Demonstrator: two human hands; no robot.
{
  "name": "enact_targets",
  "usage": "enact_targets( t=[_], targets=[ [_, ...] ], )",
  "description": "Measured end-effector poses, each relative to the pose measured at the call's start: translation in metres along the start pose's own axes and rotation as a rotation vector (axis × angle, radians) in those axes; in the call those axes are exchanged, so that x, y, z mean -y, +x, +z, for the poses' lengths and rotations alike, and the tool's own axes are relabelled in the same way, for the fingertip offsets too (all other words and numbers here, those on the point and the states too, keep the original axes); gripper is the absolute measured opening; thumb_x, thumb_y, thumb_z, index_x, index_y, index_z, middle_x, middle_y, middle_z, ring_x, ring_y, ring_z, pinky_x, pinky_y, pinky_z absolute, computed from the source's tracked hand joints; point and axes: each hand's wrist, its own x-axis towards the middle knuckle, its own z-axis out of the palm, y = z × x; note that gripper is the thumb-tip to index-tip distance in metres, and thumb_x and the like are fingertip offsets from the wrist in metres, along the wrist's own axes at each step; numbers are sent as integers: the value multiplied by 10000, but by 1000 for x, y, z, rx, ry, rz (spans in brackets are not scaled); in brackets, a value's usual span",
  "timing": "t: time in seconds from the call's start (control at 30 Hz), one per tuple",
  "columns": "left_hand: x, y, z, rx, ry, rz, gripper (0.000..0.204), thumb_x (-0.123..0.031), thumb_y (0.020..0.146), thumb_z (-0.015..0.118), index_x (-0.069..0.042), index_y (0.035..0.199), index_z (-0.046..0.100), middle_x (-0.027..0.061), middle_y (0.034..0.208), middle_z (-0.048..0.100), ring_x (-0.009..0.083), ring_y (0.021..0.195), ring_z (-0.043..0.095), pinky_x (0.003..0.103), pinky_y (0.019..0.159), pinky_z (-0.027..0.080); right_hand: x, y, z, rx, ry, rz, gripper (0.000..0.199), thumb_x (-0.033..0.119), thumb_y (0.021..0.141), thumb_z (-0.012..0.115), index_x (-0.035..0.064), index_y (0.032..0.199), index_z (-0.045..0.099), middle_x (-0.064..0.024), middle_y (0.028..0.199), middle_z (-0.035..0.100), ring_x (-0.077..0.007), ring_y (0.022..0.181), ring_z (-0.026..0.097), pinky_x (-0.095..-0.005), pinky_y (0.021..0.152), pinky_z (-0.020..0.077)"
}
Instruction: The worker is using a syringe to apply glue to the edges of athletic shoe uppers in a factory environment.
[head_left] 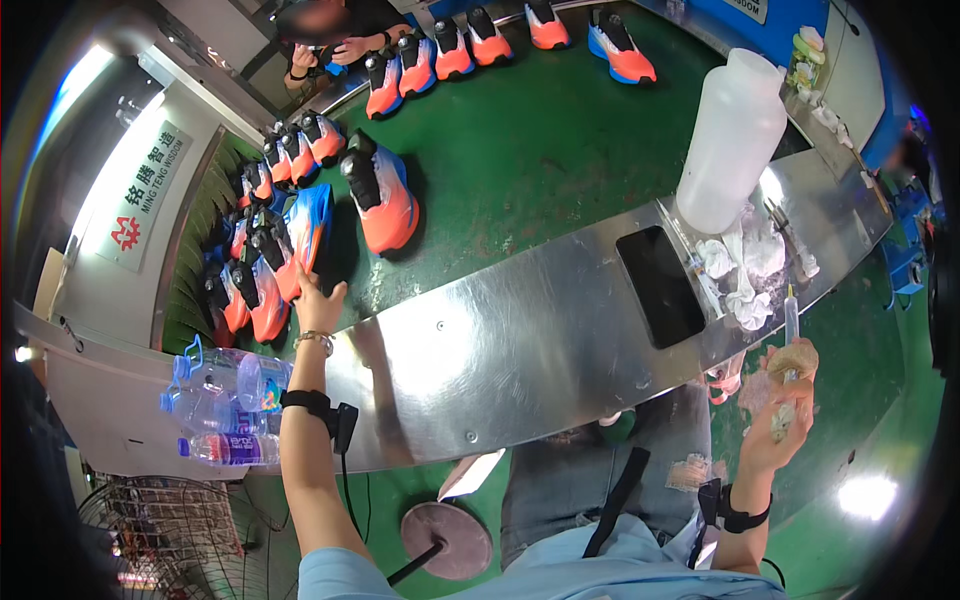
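Observation:
My left hand (318, 303) reaches to the left side of the green conveyor, fingertips against the toe end of an orange, white and blue running shoe (306, 232). That shoe is tilted, with its blue edge showing. The thumb stands apart from the fingers. Further left lie several more such shoes (262, 300), close together. One shoe (385, 200) stands alone to the right of my left hand. At the right, beyond the bench edge, my right hand (782, 415) is closed on a slim syringe (791, 318) with its yellowish tip upward.
On the metal bench (480, 350) lie a black phone (660, 287), crumpled white tissues (745, 265) and a large white plastic bottle (733, 140). Clear plastic bottles (225, 395) lie at the left. Shoes (450, 50) line the far edge, near another person (340, 45).

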Motion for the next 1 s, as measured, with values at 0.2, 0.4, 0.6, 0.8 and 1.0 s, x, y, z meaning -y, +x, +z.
enact_targets(
  t=[0.2,0.4,0.6,0.8,1.0],
  targets=[
    [-19,-4,17,-148,31,164,798,-221,664,638,-59,1342,250,138,1078,570,303,988,531,407,955,338,-7,20,1,-63,100,46,317,321,839,330,34,745,425,-246,1210,374,-363,1086,432,-471,942,321],
    [16,31,4,54,203,-276,810,-238,664,625,-21,1340,235,191,1192,508,344,1069,506,412,948,354,-20,26,-12,-46,117,37,270,276,835,321,40,770,433,-251,1239,365,-391,1141,398,-477,969,285],
    [14,19,16,93,19,-89,803,-221,659,636,-48,1341,249,135,1121,573,328,992,556,392,844,433,-42,33,-18,-140,116,69,300,305,807,342,28,746,439,-263,1228,356,-371,1108,408,-492,935,315],
    [-109,21,7,-92,-155,290,466,-99,777,559,-71,1226,437,112,1048,617,285,949,592,373,809,456,-55,49,-29,-83,310,145,330,375,794,369,65,694,423,-235,1170,370,-292,1001,435,-428,828,365],
    [-271,62,69,706,-1003,-50,363,-257,892,489,1,1147,493,125,985,630,191,893,616,270,707,486,-35,59,-30,-98,662,209,377,426,827,355,108,636,419,-148,1184,374,-285,915,436,-384,775,353]
  ],
)
